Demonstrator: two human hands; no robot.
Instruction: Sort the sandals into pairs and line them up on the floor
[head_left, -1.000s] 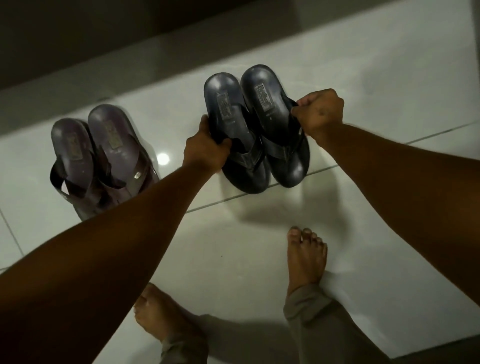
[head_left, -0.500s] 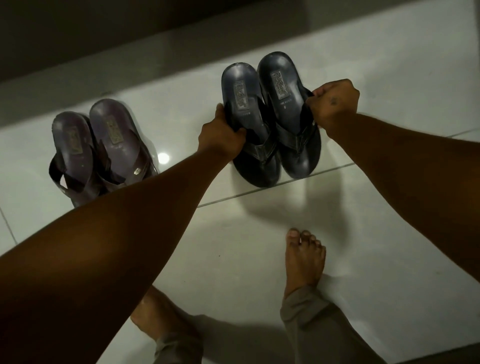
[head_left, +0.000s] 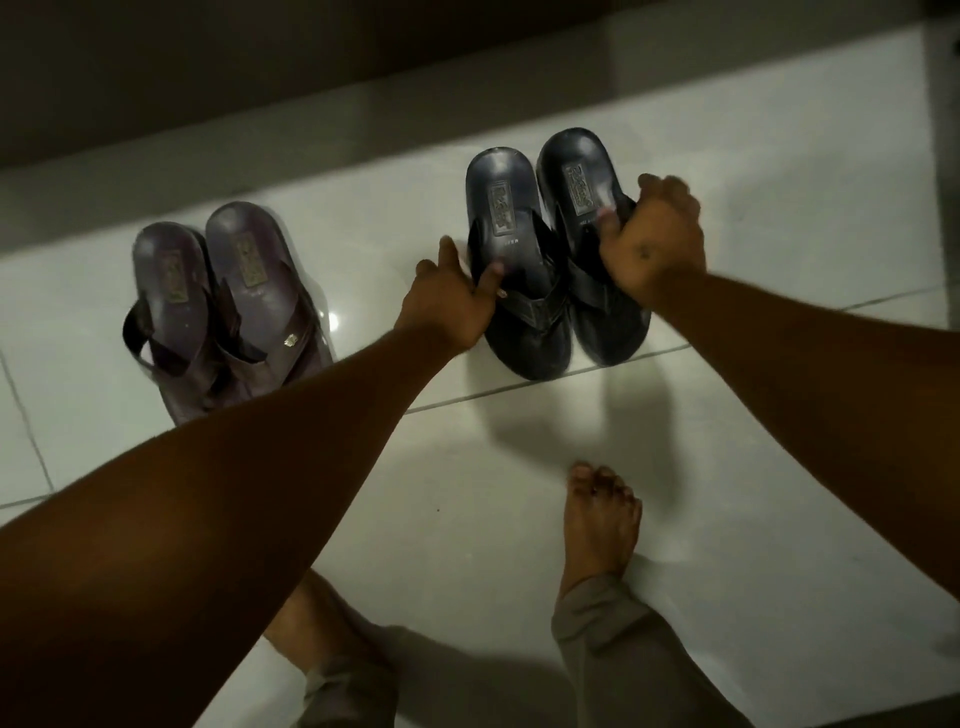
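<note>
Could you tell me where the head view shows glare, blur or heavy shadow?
Head view: a small glare spot on the floor tile beside the brown sandals; motion blur on the right hand and, less so, the left hand; the top strip is dark, and the forearms cast shadows below the dark sandals.

The white tiled floor (head_left: 467, 519) carries a brown sandal pair (head_left: 223, 306) and a dark pair (head_left: 550, 260), near its far edge.
</note>
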